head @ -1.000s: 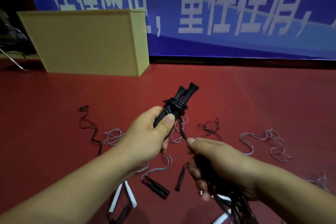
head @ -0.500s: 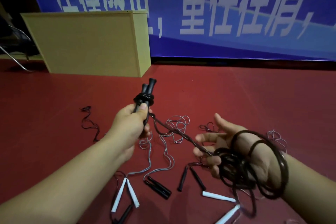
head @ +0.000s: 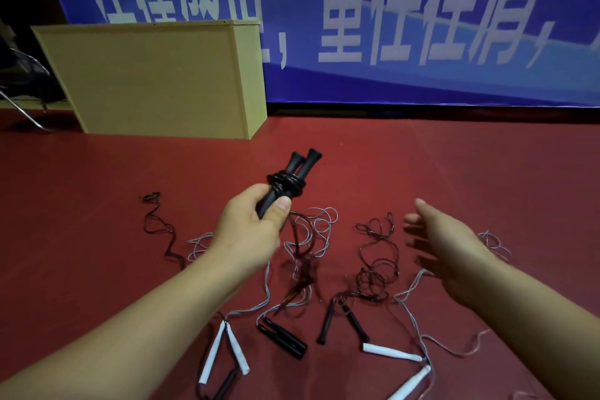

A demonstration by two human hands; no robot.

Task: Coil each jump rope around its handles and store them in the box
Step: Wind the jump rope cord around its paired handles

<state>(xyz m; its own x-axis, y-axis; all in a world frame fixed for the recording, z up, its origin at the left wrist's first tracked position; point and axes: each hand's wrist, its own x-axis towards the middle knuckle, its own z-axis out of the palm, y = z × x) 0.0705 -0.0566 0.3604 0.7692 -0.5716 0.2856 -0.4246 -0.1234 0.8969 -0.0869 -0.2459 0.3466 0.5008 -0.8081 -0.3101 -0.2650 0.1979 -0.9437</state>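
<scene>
The left hand [head: 250, 227] grips the 2 black handles [head: 292, 178] side by side, thumb pressed on the shafts just below a few turns of black cord [head: 286, 187]. The remaining cord [head: 300, 256] hangs slack from the wrap toward 6 o'clock, down to the red floor [head: 97, 204]. The right hand [head: 444, 243], at 3 o'clock from the handles, is spread wide and holds nothing. The tan box [head: 156, 81] stands at 11 o'clock, well apart.

Handling, as a judgement: the cord looks thin, light, limp and kink-prone; the handles are rigid. Hold the handles at the lower shafts. Pinch the loose cord near the wrap and keep tension, or the turns may slip off the flared ends. Other ropes [head: 376, 256] lie tangled on the floor and may snag
</scene>
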